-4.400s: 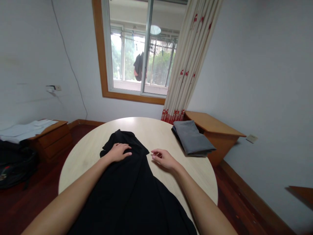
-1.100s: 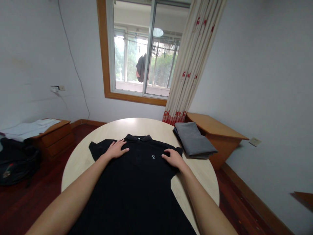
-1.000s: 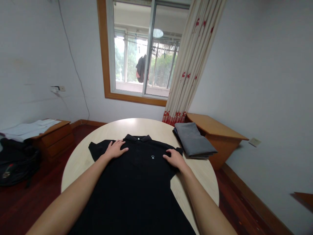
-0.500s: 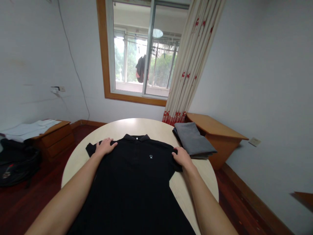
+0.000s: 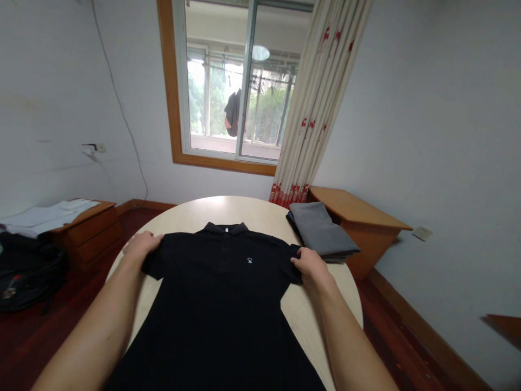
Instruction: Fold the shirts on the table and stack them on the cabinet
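A black polo shirt lies spread out, front up, on a round pale table, its collar toward the window and a small white emblem on its chest. My left hand is closed on the edge of the sleeve at the left. At the other side, my right hand pinches the end of the opposite sleeve. Just beyond my right hand sits a stack of folded clothes, dark grey on top. The shirt's lower part runs out of view at the bottom.
A wooden desk stands behind the table at the right, beside a curtain. Drawers with papers on top and a black bag are at the left.
My left hand has moved left, from the shirt's shoulder to the sleeve's outer edge, and that sleeve now lies flatter. My right hand has shifted slightly outward along its sleeve.
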`<control>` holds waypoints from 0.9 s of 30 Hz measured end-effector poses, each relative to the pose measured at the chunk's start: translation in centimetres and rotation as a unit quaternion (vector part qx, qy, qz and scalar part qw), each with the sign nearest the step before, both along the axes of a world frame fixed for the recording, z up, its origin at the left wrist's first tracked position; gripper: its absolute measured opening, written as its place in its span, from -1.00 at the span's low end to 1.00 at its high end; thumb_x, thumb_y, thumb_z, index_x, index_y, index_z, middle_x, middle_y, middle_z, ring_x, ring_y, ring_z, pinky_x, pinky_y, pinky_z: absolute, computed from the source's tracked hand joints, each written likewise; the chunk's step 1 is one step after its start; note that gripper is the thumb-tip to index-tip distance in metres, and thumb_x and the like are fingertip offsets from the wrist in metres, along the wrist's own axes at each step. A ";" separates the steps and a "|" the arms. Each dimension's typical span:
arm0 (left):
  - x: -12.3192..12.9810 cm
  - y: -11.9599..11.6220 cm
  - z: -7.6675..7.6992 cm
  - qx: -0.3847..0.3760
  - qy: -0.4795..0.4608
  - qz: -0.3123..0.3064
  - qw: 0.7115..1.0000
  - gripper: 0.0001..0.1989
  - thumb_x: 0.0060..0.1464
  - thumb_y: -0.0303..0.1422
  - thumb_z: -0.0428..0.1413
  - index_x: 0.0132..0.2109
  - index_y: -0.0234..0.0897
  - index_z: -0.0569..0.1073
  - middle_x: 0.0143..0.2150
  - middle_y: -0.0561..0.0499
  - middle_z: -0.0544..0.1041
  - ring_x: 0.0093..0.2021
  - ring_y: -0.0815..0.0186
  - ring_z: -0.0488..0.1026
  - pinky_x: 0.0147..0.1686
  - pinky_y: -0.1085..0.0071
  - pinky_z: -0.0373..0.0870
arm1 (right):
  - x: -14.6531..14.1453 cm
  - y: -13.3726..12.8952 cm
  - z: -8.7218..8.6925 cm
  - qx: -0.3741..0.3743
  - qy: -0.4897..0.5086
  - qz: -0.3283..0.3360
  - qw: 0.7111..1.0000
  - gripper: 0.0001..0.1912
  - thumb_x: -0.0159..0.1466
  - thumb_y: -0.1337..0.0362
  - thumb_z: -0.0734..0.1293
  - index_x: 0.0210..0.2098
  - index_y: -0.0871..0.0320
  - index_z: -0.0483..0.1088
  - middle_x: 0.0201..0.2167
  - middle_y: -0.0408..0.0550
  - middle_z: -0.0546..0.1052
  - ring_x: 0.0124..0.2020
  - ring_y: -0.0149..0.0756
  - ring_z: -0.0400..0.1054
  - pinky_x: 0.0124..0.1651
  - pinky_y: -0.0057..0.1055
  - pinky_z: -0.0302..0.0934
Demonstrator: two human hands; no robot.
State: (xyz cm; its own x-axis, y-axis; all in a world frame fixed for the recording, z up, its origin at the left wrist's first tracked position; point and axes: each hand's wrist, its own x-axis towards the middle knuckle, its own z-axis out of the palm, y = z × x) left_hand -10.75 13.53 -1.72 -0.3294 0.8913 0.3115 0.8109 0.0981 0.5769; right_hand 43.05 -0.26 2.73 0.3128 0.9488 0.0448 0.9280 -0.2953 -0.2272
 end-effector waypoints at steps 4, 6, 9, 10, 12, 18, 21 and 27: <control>2.1 -0.1 0.6 -0.170 0.007 -0.037 0.985 -0.76 -0.14 -0.09 0.18 -0.49 -0.17 0.47 -0.32 -0.20 0.61 -0.17 -0.09 0.56 -0.18 0.13 0.44 | -0.1 0.4 -0.9 -0.011 -0.001 0.028 1.000 -0.60 0.17 0.13 0.41 -0.05 0.20 0.50 -0.05 0.20 0.59 -0.04 -0.01 0.49 -0.10 -0.29 0.30; 3.4 -0.3 0.8 -0.151 0.019 -0.074 0.986 -0.78 -0.14 -0.12 0.17 -0.46 -0.16 0.49 -0.32 -0.19 0.63 -0.19 -0.06 0.57 -0.20 0.17 0.44 | -0.3 0.6 -1.2 -0.013 0.008 0.047 0.999 -0.58 0.15 0.18 0.42 -0.03 0.21 0.49 -0.03 0.18 0.58 -0.03 -0.04 0.48 -0.08 -0.33 0.29; 4.9 -0.6 1.0 -0.102 0.026 -0.120 0.987 -0.81 -0.14 -0.15 0.16 -0.43 -0.16 0.52 -0.34 -0.16 0.63 -0.23 -0.04 0.57 -0.22 0.18 0.45 | -0.7 0.8 -1.5 -0.006 0.023 0.070 0.997 -0.64 0.13 0.30 0.40 -0.07 0.21 0.51 -0.08 0.14 0.60 -0.08 -0.11 0.49 -0.11 -0.38 0.27; 5.1 -0.8 1.2 -0.080 0.022 -0.121 0.989 -0.80 -0.14 -0.16 0.16 -0.41 -0.17 0.53 -0.34 -0.16 0.63 -0.24 -0.03 0.57 -0.23 0.18 0.45 | -0.8 0.8 -1.5 -0.004 0.027 0.077 0.997 -0.67 0.11 0.35 0.39 -0.10 0.20 0.52 -0.12 0.11 0.61 -0.11 -0.14 0.49 -0.14 -0.40 0.26; 5.1 -1.2 1.7 -0.022 0.003 -0.080 0.997 -0.77 -0.13 -0.14 0.17 -0.36 -0.17 0.54 -0.31 -0.15 0.63 -0.24 -0.02 0.56 -0.23 0.18 0.45 | -1.2 0.7 -1.0 0.006 0.035 0.084 0.996 -0.73 0.09 0.40 0.35 -0.19 0.17 0.53 -0.20 0.04 0.62 -0.19 -0.19 0.49 -0.20 -0.43 0.23; 3.5 -3.5 4.1 0.177 -0.117 0.154 0.965 -0.74 -0.04 -0.18 0.15 -0.18 -0.13 0.53 -0.28 -0.07 0.59 -0.25 0.05 0.51 -0.22 0.15 0.44 | -2.5 -1.0 2.8 0.165 0.035 -0.031 0.985 -0.78 0.16 0.24 0.27 -0.25 0.06 0.52 -0.36 -0.05 0.59 -0.28 -0.18 0.45 -0.31 -0.42 0.16; 3.3 -4.4 4.6 0.193 -0.137 0.171 0.956 -0.76 0.03 -0.25 0.12 -0.13 -0.15 0.51 -0.28 -0.03 0.54 -0.21 0.06 0.49 -0.16 0.11 0.41 | -2.8 -1.6 3.8 0.178 0.020 -0.043 0.983 -0.79 0.17 0.26 0.25 -0.30 0.06 0.53 -0.37 -0.02 0.60 -0.27 -0.15 0.47 -0.31 -0.39 0.16; 5.0 -4.4 4.8 0.260 -0.041 0.097 0.960 -0.79 0.04 -0.40 0.04 -0.18 -0.24 0.51 -0.22 -0.06 0.49 -0.20 0.13 0.45 -0.06 0.14 0.40 | -2.0 -1.2 2.8 -0.054 -0.017 -0.041 0.998 -0.80 0.08 0.35 0.32 -0.35 0.19 0.58 -0.19 0.25 0.61 -0.15 0.07 0.51 -0.26 -0.29 0.24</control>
State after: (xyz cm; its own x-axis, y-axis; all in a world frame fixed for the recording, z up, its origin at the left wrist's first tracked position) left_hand -5.71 9.16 3.09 -0.5155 0.5419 0.6637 0.7561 -0.0769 0.6500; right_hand 41.07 -1.43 5.56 0.3896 0.9200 -0.0435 0.9064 -0.3913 -0.1588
